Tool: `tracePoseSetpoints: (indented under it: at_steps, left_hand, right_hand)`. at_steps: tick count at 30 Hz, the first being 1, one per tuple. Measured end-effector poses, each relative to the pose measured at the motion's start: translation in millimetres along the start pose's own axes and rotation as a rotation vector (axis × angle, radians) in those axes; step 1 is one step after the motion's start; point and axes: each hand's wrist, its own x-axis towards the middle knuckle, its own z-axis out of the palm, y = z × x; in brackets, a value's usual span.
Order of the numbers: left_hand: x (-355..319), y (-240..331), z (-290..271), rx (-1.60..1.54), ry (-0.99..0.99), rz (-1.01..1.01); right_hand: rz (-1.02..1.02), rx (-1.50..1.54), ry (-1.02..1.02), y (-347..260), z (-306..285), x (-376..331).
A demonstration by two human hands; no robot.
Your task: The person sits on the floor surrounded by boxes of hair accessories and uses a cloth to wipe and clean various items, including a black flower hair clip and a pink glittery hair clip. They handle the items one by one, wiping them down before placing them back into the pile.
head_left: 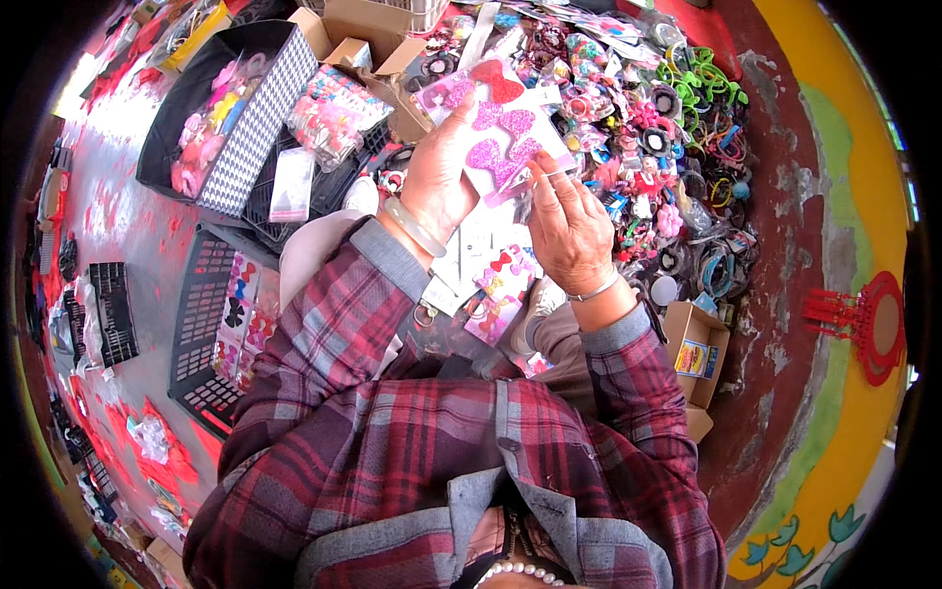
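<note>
Both your hands are raised before your chest. Your right hand [567, 228] pinches the lower edge of a white card of glittery pink bows [505, 137]; your left hand [439, 177] grips its left side, fingers closed. Beyond lies a heap of hair accessories [677, 167] and a checkered box [250, 128].

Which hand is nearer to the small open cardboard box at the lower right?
Right. The right hand is above and left of the cardboard box; the left hand, holding the card of glittery bows, is farther left.
</note>
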Motion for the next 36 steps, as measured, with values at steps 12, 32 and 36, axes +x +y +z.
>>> tracePoseSetpoints:
  at_steps: [12,32,36]
  left_hand:
    - [0.8,-3.2,-11.4,0.137,0.115,0.043]
    - [6.6,-3.4,-16.5,0.165,0.175,0.009]
    - [4.3,-2.3,-16.8,0.174,0.175,0.019]
  right_hand:
    - [0.039,-0.064,-0.139,0.5,1.4,0.3]
    - [-0.005,0.026,-0.115,3.8,6.4,-5.7]
    - [-0.009,-0.035,-0.119,0.1,4.8,-4.3]
